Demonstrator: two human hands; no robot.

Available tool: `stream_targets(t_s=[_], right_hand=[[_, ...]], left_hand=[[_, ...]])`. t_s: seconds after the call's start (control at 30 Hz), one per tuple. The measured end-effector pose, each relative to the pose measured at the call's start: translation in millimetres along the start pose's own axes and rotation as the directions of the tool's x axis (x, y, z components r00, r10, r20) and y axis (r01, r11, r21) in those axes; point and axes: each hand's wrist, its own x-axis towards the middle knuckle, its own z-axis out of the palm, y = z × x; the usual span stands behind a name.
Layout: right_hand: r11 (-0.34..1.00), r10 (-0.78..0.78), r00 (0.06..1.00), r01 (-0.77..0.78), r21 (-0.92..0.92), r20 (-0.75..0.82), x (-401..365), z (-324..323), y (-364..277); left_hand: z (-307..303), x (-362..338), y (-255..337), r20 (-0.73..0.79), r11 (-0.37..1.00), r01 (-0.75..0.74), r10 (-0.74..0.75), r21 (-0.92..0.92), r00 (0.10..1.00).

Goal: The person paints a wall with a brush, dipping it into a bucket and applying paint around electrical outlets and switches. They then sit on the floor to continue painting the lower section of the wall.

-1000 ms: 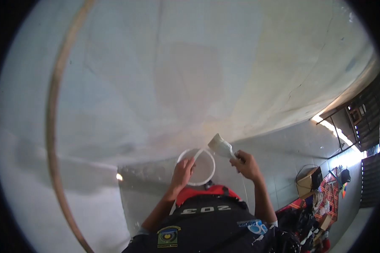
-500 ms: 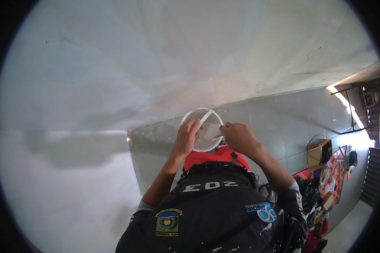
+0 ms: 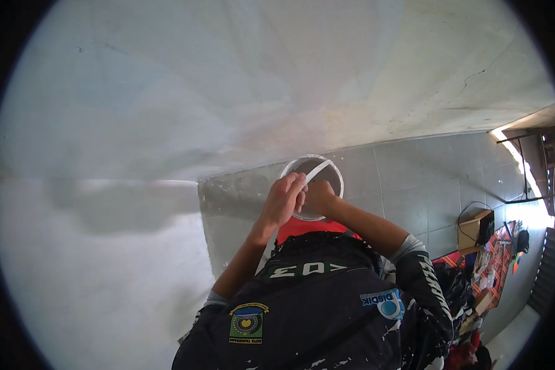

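A round bucket (image 3: 341,184) with a white-smeared rim is in front of my body, below the wall. Across its mouth runs a flat white strip (image 3: 318,172), from the far rim towards my left hand (image 3: 282,200). The fingers of that hand are closed round the strip's near end, over the bucket's left side. My right hand (image 3: 318,196) is lowered into the mouth of the bucket, close beside the left fingertips. Its fingers are curled and mostly hidden, so what they hold does not show.
A pale wall (image 3: 228,74) rises beyond the bucket, and a white surface (image 3: 105,259) lies at left. Grey floor tiles (image 3: 407,179) stretch rightwards. At right are a cardboard box (image 3: 470,233), a red patterned mat (image 3: 502,250) with scattered belongings, and a dark metal frame (image 3: 521,163).
My right hand has moved left and down into the bucket; the pale, flat piece it held is now out of sight. My left hand keeps its place at the strip. The view has shifted slightly.
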Motion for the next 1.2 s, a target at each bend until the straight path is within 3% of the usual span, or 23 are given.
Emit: stream_targets(t_s=[0.07,0.17,0.57,0.8,0.87,1.0,1.07,1.1,1.17,1.2], right_hand=[[0.995,0.06,0.998,-0.06,0.085,0.001,5,3,3],[0.994,0.092,0.994,-0.095,0.051,0.061,1,-12,5],[0.996,0.053,0.998,-0.05,0.07,-0.038,5,3,10],[0.997,0.066,0.998,-0.066,0.042,0.002,-32,-53,4],[0.965,0.156,0.978,-0.12,0.233,-0.14,-50,-67,7],[0.915,0.271,0.947,-0.196,0.353,-0.174,-76,-61,22],[0.831,0.28,0.938,-0.131,0.54,-0.204,-87,-49,36],[0.832,0.28,0.938,-0.132,0.539,-0.202,-93,-47,42],[0.592,0.331,0.943,-0.168,0.788,-0.047,-106,-45,51],[0.59,0.333,0.942,-0.17,0.789,-0.046,-113,-45,54]], left_hand=[[0,1,-6,0.009,1.0,0.002,-0.002,-0.005,1.0],[0,3,-6,0.022,1.0,0.002,-0.002,-0.01,1.0],[3,5,2,0.029,0.999,-0.004,0.003,0.033,1.0],[1,7,-11,-0.032,1.0,0.003,-0.003,0.009,0.999],[2,7,-11,-0.039,1.0,0.002,-0.002,0.0,0.999],[5,6,-15,-0.103,0.999,-0.001,-0.004,-0.047,0.995],[2,7,-14,-0.112,0.999,-0.025,0.022,-0.026,0.993],[-1,8,-14,-0.119,0.999,-0.051,0.05,-0.002,0.992],[-2,8,-15,-0.13,0.999,-0.036,0.032,-0.026,0.991],[-3,9,-16,-0.139,0.999,-0.021,0.014,-0.049,0.99]])
